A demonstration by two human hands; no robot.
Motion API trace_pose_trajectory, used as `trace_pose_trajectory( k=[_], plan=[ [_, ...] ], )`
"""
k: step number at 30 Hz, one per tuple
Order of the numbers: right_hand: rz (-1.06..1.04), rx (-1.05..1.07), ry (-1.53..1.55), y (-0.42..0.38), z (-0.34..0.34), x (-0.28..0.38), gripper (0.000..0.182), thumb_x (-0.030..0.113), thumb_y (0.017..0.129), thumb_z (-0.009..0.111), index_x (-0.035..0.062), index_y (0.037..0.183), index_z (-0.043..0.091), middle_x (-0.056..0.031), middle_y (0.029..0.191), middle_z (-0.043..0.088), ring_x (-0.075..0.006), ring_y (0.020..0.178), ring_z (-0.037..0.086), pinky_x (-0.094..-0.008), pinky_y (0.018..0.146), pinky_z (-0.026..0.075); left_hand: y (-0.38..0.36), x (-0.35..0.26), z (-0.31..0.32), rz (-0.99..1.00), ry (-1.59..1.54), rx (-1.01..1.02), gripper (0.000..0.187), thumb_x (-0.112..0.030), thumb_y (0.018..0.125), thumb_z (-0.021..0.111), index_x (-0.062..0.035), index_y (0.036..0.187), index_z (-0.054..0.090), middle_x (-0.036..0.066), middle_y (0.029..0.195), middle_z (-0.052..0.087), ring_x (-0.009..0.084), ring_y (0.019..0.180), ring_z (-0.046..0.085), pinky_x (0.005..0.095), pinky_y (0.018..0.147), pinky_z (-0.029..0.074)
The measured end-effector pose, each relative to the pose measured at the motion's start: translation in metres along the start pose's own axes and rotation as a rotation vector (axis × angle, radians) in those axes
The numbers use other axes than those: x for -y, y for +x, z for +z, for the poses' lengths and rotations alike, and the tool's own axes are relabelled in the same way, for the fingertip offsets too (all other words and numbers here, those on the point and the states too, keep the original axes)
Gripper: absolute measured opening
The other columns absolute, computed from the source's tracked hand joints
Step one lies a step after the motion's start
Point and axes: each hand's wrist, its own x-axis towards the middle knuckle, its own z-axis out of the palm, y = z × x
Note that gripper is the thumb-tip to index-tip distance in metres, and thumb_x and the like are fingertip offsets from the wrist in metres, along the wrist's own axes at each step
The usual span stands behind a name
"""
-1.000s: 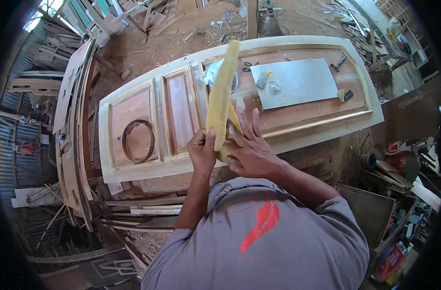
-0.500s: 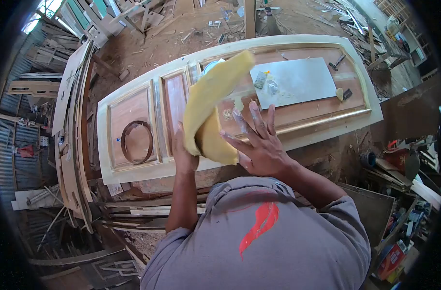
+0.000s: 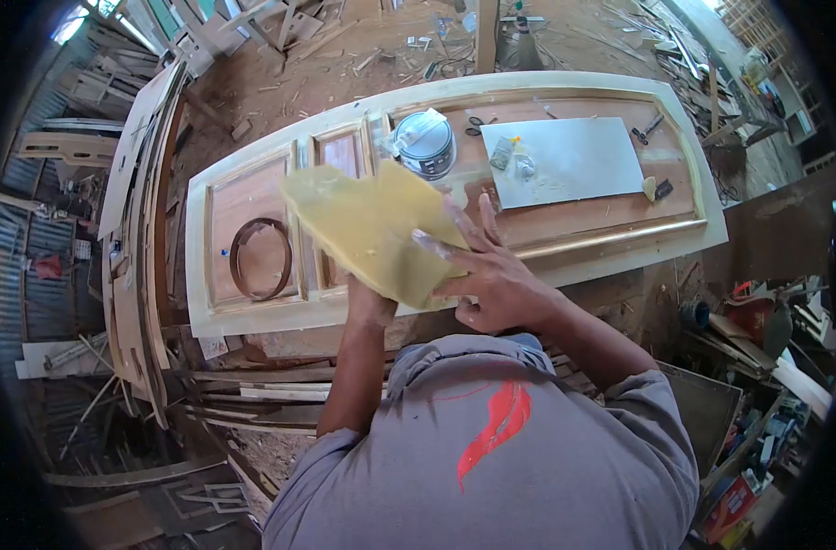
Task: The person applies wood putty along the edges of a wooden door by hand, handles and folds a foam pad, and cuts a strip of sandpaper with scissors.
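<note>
A yellow sheet of sandpaper (image 3: pixel 368 229) is held up above the panelled wooden door (image 3: pixel 455 90), tilted, with one notched edge. My left hand (image 3: pixel 370 304) grips it from below; most of its fingers are hidden behind the sheet. My right hand (image 3: pixel 500 284) lies at the sheet's right side, fingers spread and dusted with white, some of them across its surface. Behind the sheet, a paint can (image 3: pixel 424 147) stands on the door, with scissors (image 3: pixel 478 126) beside it.
On the door lie a white board (image 3: pixel 583 165) bearing small packets, a brown ring-shaped band (image 3: pixel 260 259), a dark hand tool (image 3: pixel 647 129) and a small dark block (image 3: pixel 663 189). Long planks (image 3: pixel 143 247) lean at the left. Scrap wood litters the floor.
The sandpaper, curled over before, has opened out flatter and swung left and down, uncovering the paint can and scissors. My right hand now overlaps the sheet.
</note>
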Motion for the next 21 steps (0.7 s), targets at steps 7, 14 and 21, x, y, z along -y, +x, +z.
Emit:
trace_pose_trajectory(
  k=[7, 14, 21],
  plan=[
    [0.043, 0.0, -0.153, 0.016, 0.034, 0.013, 0.042, 0.019, 0.064, 0.077, 0.0097, 0.104, 0.083, -0.0228, 0.151, 0.056, -0.0427, 0.162, 0.022, -0.0653, 0.134, 0.003, -0.001, 0.014, 0.014, 0.264, 0.615, 0.102, 0.031, -0.025, 0.113, 0.06, -0.0007, 0.131, 0.066, 0.008, 0.12, 0.071, 0.0112, 0.106, 0.065, 0.0321, 0.091, 0.056],
    [-0.012, 0.127, -0.27, 0.022, 0.042, 0.016, 0.031, 0.026, 0.077, 0.068, 0.0147, 0.101, 0.085, -0.0225, 0.149, 0.061, -0.0394, 0.162, 0.025, -0.0686, 0.132, 0.002, 0.012, 0.024, 0.013, 0.127, 0.385, -0.115, 0.032, -0.024, 0.113, 0.054, 0.0021, 0.122, 0.069, 0.009, 0.107, 0.074, 0.0156, 0.088, 0.071, 0.0314, 0.073, 0.058],
    [-0.055, 0.086, -0.263, 0.022, 0.026, 0.026, 0.03, 0.026, 0.074, 0.072, 0.0149, 0.099, 0.085, -0.0213, 0.157, 0.053, -0.0394, 0.164, 0.018, -0.0721, 0.13, 0.002, 0.015, 0.008, 0.019, -0.1, -0.029, -0.07, 0.062, -0.044, 0.111, 0.053, -0.0066, 0.159, 0.041, 0.015, 0.149, 0.058, 0.0292, 0.131, 0.064, 0.0429, 0.098, 0.062]
  ],
)
